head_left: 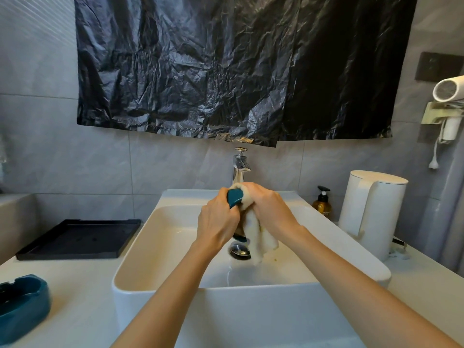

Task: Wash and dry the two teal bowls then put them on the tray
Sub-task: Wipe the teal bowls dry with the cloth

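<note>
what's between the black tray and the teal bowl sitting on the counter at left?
Head view: only bare white counter separates the black tray from the counter bowl.

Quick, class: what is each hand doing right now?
Left hand: closed on the teal bowl.
Right hand: closed on the cloth, pressed against that bowl.

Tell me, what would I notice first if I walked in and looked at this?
Probably the big crinkly black plastic sheet on the wall above the tap. Then the two hands over the white sink: the left hand holds a teal bowl while the right hand presses a pale cloth into it. Another teal bowl waits at the counter's left edge.
</note>
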The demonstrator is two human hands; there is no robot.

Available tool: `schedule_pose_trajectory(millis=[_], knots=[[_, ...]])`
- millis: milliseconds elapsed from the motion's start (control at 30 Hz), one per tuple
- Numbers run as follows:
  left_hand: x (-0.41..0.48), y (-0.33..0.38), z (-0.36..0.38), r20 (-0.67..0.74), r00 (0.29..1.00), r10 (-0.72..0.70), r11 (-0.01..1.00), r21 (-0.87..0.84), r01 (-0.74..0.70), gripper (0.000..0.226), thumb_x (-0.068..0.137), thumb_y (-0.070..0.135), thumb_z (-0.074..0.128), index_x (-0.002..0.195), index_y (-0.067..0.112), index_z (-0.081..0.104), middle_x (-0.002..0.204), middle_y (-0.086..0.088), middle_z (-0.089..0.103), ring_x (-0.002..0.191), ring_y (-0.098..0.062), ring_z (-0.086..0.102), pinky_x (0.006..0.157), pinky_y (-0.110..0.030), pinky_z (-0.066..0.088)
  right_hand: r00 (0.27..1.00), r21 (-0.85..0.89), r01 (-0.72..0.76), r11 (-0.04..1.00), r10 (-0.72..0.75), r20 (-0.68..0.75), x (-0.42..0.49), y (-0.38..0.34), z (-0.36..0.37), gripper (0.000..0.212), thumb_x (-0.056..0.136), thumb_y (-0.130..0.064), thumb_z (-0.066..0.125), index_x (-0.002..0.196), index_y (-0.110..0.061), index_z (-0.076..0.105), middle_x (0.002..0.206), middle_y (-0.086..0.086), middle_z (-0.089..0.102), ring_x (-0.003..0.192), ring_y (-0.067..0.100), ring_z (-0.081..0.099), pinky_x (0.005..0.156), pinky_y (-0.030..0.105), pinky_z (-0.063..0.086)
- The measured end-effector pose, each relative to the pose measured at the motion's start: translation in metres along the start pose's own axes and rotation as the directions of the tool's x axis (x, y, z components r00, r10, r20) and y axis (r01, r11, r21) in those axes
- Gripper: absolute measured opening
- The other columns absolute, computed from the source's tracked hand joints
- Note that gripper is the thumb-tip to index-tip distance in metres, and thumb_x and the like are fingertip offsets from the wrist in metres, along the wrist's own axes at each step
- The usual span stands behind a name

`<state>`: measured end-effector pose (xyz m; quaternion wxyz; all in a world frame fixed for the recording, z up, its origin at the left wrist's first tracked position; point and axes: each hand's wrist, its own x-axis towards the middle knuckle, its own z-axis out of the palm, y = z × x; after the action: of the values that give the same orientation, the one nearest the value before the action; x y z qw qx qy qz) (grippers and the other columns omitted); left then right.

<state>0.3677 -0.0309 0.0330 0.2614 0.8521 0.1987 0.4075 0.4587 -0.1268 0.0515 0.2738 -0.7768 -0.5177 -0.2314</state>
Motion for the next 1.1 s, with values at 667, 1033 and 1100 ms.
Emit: schedule_pose_trajectory(millis=[667,1033,1100], knots=[[0.004,-0.002,0.016,0.218,0.965,-0.145,0.77,-0.587,0.249,0.022,0.094,0.024,0.049,0.113,0.016,0.041,0.1,0.001,0.056,0.099,-0.02,0.058,0.086,-0.039,0.054,0.783,0.351,-0.487,0.8,0.578,-0.23,0.009,-0.001,0.009,0.034,0.098,-0.006,0.037,0.127,-0.014,0.051,0.12,0.013,0.061,0.11,0.029,0.056,0.088,0.036,0.045],[0.004,-0.005,0.004,0.037,0.974,-0.222,0.9,-0.377,0.219,0.017,0.087,0.031,0.037,0.092,0.018,0.047,0.085,0.0,0.056,0.085,-0.028,0.056,0.072,-0.044,0.05,0.988,-0.072,0.057,0.996,-0.067,-0.139,-0.004,-0.005,-0.004,0.055,0.092,-0.008,0.054,0.143,-0.018,0.035,0.143,0.007,0.044,0.123,0.025,0.05,0.097,0.035,0.044],[0.0,-0.002,0.004,0.068,0.985,-0.159,0.946,-0.276,0.172,0.02,0.085,0.028,0.038,0.098,0.019,0.049,0.087,0.0,0.057,0.083,-0.027,0.052,0.065,-0.036,0.041,0.969,-0.117,0.212,0.97,-0.224,-0.102,0.004,-0.004,-0.008,0.045,0.085,-0.005,0.056,0.128,-0.015,0.052,0.127,0.007,0.058,0.112,0.026,0.058,0.088,0.037,0.051]])
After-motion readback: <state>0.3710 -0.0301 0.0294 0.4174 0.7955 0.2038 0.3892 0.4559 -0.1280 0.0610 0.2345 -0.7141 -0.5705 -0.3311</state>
